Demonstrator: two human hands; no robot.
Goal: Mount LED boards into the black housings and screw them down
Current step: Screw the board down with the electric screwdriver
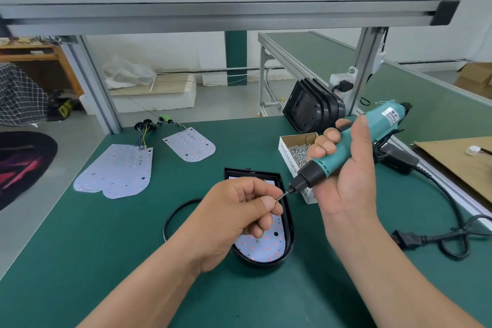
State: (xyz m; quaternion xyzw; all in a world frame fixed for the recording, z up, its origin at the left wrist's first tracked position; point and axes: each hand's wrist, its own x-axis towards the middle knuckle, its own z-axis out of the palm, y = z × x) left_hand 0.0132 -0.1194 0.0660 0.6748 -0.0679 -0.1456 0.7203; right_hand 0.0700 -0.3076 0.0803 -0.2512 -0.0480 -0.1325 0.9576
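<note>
Head view: teal electric screwdriver point(343, 154) gripped in right hand point(348, 184), fingers curled round body, bit point(283, 195) angled down-left. Small screw point(275, 200) pinched between thumb and forefinger of left hand point(234, 210), held at bit tip. Black housing point(289, 234) laid on green mat point(133, 247) under left hand, LED board point(263, 246) seated inside (red dots showing). Screw box point(288, 158) set just beside housing; spare boards point(117, 170) stacked at left.

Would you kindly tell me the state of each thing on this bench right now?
left hand, pinching a screw at the bit.
right hand, gripping the screwdriver.
LED board, seated in the housing.
screw box, open, well filled.
power plug, unplugged, lying loose.
spare boards, lying flat, unmounted.
</note>
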